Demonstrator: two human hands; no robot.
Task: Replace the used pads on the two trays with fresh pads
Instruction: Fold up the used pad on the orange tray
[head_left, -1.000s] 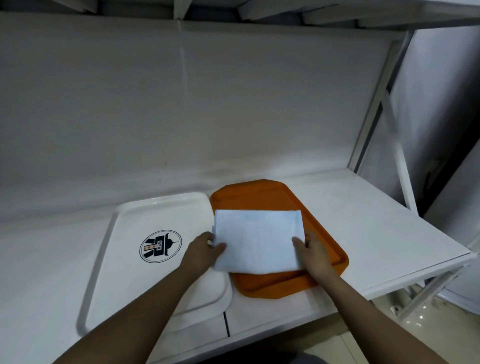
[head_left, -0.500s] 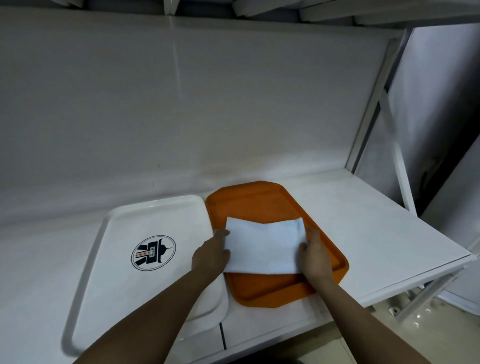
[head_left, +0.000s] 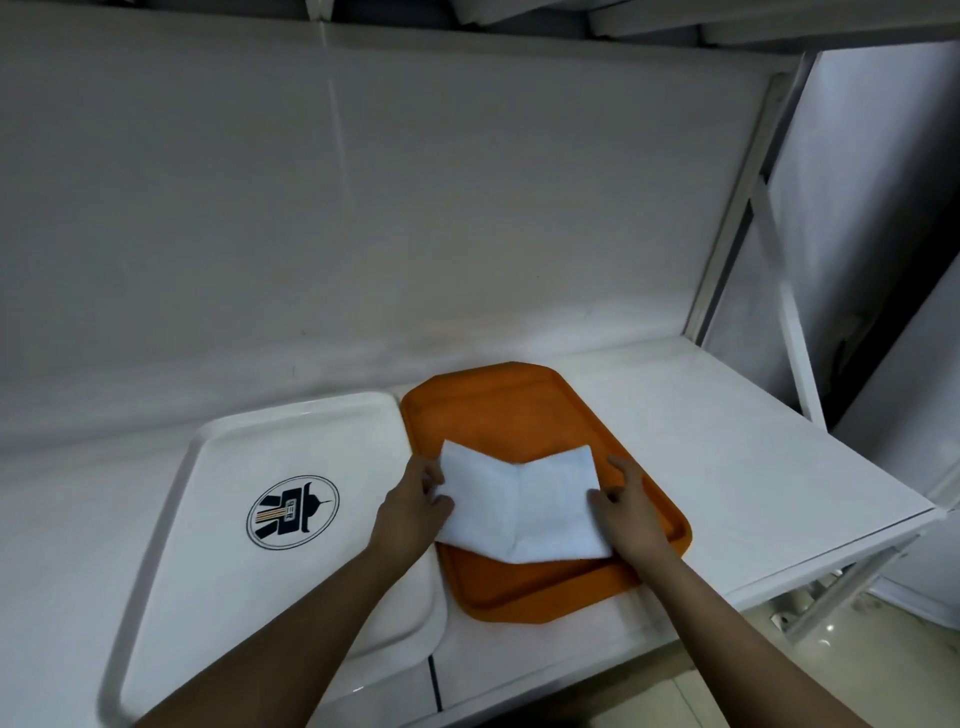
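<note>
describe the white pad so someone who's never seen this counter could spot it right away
On the white counter two trays lie side by side: a white tray with a round logo, and an orange tray to its right. The white pad sits over the orange tray, gripped by the left hand and right hand. It is the only soft, creased thing there.

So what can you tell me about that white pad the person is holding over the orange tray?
The white pad looks like soft, cloth-like or paper material, roughly rectangular. It is buckled along a middle crease, its two halves angled like an open book. The left hand pinches its left edge and the right hand its right edge. It sits over the orange tray, covering the tray's near half.
</note>
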